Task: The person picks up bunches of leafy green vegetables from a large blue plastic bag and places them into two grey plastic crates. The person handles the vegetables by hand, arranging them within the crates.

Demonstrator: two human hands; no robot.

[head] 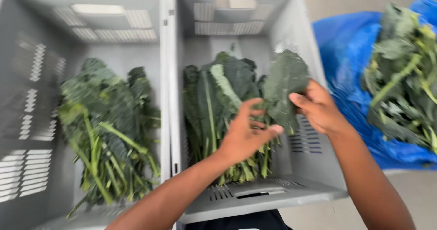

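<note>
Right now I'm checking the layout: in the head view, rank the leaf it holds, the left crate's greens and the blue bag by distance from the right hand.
1. Leaf, held by the right hand, over the right crate.
2. Blue bag, to its right.
3. Left crate's greens, far left.

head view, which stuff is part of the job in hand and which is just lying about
In hand:
- leaf, in right hand
- left hand
- right crate and its leaves

Lying about:
- left crate with leaves
- blue sheet with greens
</note>
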